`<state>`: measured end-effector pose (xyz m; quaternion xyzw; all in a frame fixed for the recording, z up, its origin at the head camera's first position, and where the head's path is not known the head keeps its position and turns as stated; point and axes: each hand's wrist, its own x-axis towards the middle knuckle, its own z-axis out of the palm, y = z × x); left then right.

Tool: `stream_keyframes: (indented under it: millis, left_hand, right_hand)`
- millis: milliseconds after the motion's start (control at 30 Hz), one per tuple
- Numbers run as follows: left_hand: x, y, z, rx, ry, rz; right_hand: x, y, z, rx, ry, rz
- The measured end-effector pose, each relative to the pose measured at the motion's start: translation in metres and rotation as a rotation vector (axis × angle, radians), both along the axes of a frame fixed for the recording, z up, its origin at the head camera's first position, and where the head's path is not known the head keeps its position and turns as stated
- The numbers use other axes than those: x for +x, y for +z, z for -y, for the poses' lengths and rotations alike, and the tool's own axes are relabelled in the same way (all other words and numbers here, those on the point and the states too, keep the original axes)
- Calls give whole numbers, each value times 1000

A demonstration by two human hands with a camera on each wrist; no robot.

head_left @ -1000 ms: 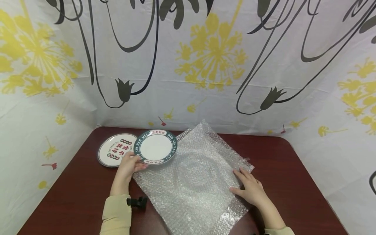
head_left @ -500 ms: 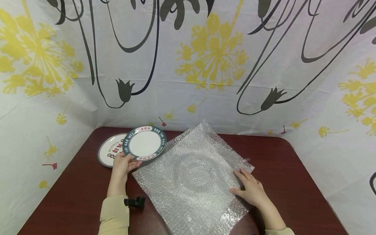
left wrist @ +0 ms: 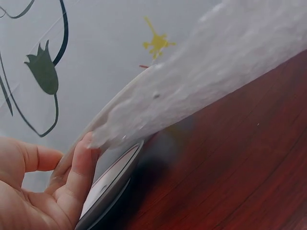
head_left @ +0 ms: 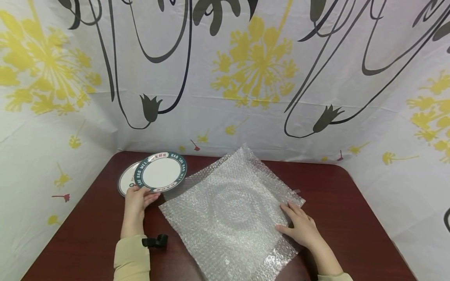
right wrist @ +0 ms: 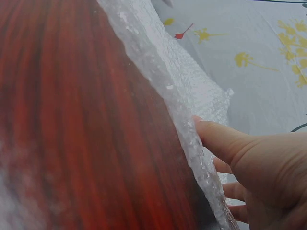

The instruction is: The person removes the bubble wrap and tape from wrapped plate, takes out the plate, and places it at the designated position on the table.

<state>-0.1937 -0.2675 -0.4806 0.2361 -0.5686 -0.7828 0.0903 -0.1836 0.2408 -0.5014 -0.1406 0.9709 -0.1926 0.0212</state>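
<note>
My left hand [head_left: 137,203] pinches the near rim of a round plate [head_left: 159,173] with a green lettered border and white middle. In the left wrist view, thumb and fingers clasp that plate's edge [left wrist: 79,143]. Behind and below it, a second white plate [head_left: 125,181] with red print lies on the table, partly covered. A large bubble wrap sheet [head_left: 225,238] spreads over the middle of the table, with a faint ring shape showing in it. My right hand [head_left: 299,224] rests with spread fingers on its right edge; in the right wrist view the thumb [right wrist: 216,136] touches that edge.
The dark red wooden table [head_left: 351,226] has rounded far corners. A patterned white cloth [head_left: 225,128] with yellow and grey flowers stands round its back and sides. A black strap mount [head_left: 155,241] sits on the left sleeve.
My left hand has carried the green-bordered plate leftward, off the bubble wrap's corner and over the red-printed plate. The right hand and the bubble wrap have stayed in place.
</note>
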Motion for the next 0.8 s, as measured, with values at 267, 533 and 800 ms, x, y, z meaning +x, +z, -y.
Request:
stream_keyframes:
  millis: [267,533,800]
  left_hand:
    - [6,-2,8,-16,68,8]
    - [9,-3,13,-9,99,31]
    - [10,-5,17,-6,137,24]
  right_hand:
    - [-1,0,0,2,1,-5]
    - [-1,-1,0,4,-2,-6]
    - [-1,-2,-1,4,1,-5]
